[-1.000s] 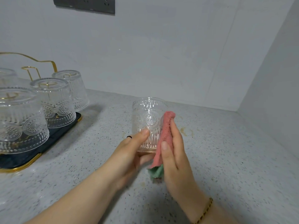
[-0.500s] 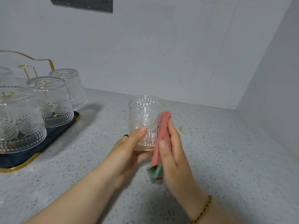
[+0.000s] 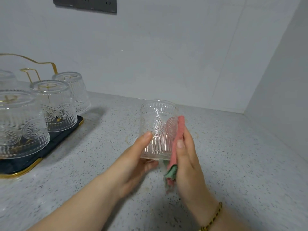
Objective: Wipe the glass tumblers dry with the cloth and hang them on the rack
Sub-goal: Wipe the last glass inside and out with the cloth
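Note:
An embossed glass tumbler [image 3: 158, 124] is held upright above the speckled counter. My left hand [image 3: 133, 160] grips it from below and the left, thumb on its front wall. My right hand [image 3: 188, 160] presses a folded pink and green cloth [image 3: 177, 142] flat against the tumbler's right side, fingers straight along the cloth. At the left stands the gold wire rack [image 3: 35, 72] on a dark tray [image 3: 55, 140], with several tumblers [image 3: 55, 104] hung upside down on it.
The grey speckled counter [image 3: 233, 155] runs into a corner of white walls at the back right. A dark socket plate [image 3: 85, 4] sits high on the back wall. The rack's tray fills the left edge of the counter.
The tumbler and both hands sit a little higher and have drifted slightly left; the cloth stays pressed to the glass's right side. The grip is unchanged.

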Demonstrator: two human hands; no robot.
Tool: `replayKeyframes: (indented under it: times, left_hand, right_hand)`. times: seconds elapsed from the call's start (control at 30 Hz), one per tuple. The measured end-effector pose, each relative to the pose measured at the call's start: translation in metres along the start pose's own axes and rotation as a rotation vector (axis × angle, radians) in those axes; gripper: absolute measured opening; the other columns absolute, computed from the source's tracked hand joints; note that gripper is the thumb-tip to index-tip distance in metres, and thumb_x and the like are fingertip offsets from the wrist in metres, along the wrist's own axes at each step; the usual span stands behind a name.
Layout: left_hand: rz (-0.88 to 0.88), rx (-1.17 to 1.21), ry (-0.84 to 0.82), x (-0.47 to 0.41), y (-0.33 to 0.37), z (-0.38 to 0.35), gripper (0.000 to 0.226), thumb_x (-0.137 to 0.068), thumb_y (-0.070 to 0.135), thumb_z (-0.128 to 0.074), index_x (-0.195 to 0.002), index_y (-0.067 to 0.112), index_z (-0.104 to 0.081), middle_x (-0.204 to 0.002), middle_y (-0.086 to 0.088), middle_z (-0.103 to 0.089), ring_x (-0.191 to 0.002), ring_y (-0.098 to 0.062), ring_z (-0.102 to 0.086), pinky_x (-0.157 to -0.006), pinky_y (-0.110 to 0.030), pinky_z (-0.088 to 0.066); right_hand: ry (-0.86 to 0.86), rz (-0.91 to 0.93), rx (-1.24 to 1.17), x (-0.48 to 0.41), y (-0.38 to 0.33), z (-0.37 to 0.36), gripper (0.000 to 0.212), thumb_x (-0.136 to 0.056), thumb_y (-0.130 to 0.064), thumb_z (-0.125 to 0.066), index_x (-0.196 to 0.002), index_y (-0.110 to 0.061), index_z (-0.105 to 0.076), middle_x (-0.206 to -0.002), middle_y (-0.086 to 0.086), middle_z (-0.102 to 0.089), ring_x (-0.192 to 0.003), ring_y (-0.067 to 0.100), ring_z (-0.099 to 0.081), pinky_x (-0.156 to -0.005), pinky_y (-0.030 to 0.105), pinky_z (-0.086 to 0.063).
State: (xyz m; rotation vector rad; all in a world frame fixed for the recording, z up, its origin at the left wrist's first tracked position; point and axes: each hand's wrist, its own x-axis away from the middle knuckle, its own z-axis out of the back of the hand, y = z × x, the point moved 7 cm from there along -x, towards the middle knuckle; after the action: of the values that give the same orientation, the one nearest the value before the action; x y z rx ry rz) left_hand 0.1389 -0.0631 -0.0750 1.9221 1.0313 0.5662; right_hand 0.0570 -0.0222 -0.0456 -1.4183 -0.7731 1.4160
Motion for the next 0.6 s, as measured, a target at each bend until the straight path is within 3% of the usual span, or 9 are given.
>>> replayKeyframes:
  times: [0.07,0.17,0.23,0.3,0.37,0.4,0.47,0.53,0.6]
  left_hand:
    - [-0.003,-0.075,0.045,0.000,0.001,0.004,0.049,-0.065,0.046,-0.064,-0.102,0.013,-0.069,-0.111,-0.009,-0.069,-0.109,-0.024,-0.062,-0.099,-0.038,-0.043]
    - [-0.047,-0.178,0.156,-0.001,0.006,0.009,0.060,-0.070,0.049,-0.068,-0.110,0.005,-0.062,-0.106,-0.012,-0.070,-0.102,-0.025,-0.065,-0.091,-0.036,-0.052]
    - [-0.042,-0.178,0.187,-0.002,0.003,0.010,0.065,-0.064,0.047,-0.064,-0.112,0.003,-0.058,-0.101,-0.012,-0.072,-0.093,-0.021,-0.068,-0.082,-0.029,-0.056]
    - [0.003,-0.209,0.164,-0.001,-0.002,0.006,0.069,-0.059,0.049,-0.066,-0.111,0.004,-0.058,-0.093,-0.010,-0.073,-0.084,-0.018,-0.070,-0.072,-0.027,-0.056]
    - [0.021,-0.225,0.150,0.000,-0.005,0.004,0.063,-0.057,0.046,-0.069,-0.106,0.006,-0.060,-0.086,-0.008,-0.074,-0.078,-0.019,-0.071,-0.066,-0.027,-0.055]
    - [0.019,-0.206,0.153,0.000,-0.006,0.006,0.056,-0.057,0.040,-0.070,-0.101,0.007,-0.060,-0.081,-0.008,-0.074,-0.074,-0.018,-0.071,-0.062,-0.025,-0.055]
    - [0.026,-0.163,0.141,-0.002,-0.007,0.007,0.052,-0.059,0.030,-0.081,-0.099,0.006,-0.059,-0.079,-0.008,-0.074,-0.071,-0.017,-0.071,-0.060,-0.024,-0.056]
    - [0.035,-0.156,0.082,-0.002,-0.009,0.004,0.066,-0.048,0.032,-0.084,-0.102,0.003,-0.059,-0.083,-0.008,-0.074,-0.075,-0.017,-0.071,-0.063,-0.024,-0.056]
    - [0.044,-0.158,0.021,-0.002,-0.012,0.000,0.089,-0.032,0.043,-0.087,-0.106,0.002,-0.060,-0.088,-0.009,-0.074,-0.082,-0.018,-0.071,-0.067,-0.024,-0.056]
  right_hand:
    - [0.021,0.006,0.052,0.001,-0.002,0.001,0.037,-0.090,-0.050,-0.032,-0.118,-0.065,-0.013,-0.117,-0.003,-0.054,-0.057,-0.003,-0.055,-0.050,0.010,-0.043]
    - [0.059,0.030,0.111,-0.001,-0.001,0.004,0.032,-0.089,-0.050,-0.026,-0.114,-0.062,-0.011,-0.111,-0.003,-0.046,-0.052,-0.004,-0.054,-0.046,0.009,-0.041]
    - [0.079,0.078,0.213,-0.004,0.003,0.005,0.042,-0.077,-0.072,-0.021,-0.116,-0.070,-0.007,-0.120,0.001,-0.043,-0.082,0.012,-0.058,-0.067,0.024,-0.052]
    - [0.086,0.120,0.292,-0.005,0.009,0.002,0.047,-0.074,-0.075,-0.024,-0.117,-0.071,-0.004,-0.140,-0.002,-0.032,-0.116,0.016,-0.044,-0.100,0.043,-0.042]
    - [0.091,0.160,0.315,-0.004,0.010,-0.001,0.041,-0.083,-0.053,-0.029,-0.117,-0.063,-0.008,-0.145,-0.016,-0.017,-0.132,-0.002,-0.021,-0.111,0.020,-0.021]
    - [0.090,0.175,0.320,-0.003,0.006,-0.001,0.040,-0.084,-0.046,-0.028,-0.116,-0.061,-0.010,-0.144,-0.019,-0.015,-0.132,-0.010,-0.013,-0.108,0.008,-0.014]
    - [0.092,0.194,0.352,-0.003,0.001,0.003,0.038,-0.082,-0.049,-0.026,-0.115,-0.063,-0.010,-0.143,-0.022,-0.013,-0.132,-0.011,-0.011,-0.108,0.007,-0.015]
    - [0.103,0.196,0.363,-0.006,-0.008,0.012,0.038,-0.082,-0.051,-0.025,-0.116,-0.062,-0.011,-0.141,-0.023,-0.020,-0.129,-0.011,-0.022,-0.106,0.012,-0.024]
    - [0.092,0.144,0.222,-0.010,-0.013,0.024,0.033,-0.091,-0.040,-0.034,-0.116,-0.055,-0.019,-0.124,-0.028,-0.036,-0.103,-0.021,-0.044,-0.085,0.003,-0.038]
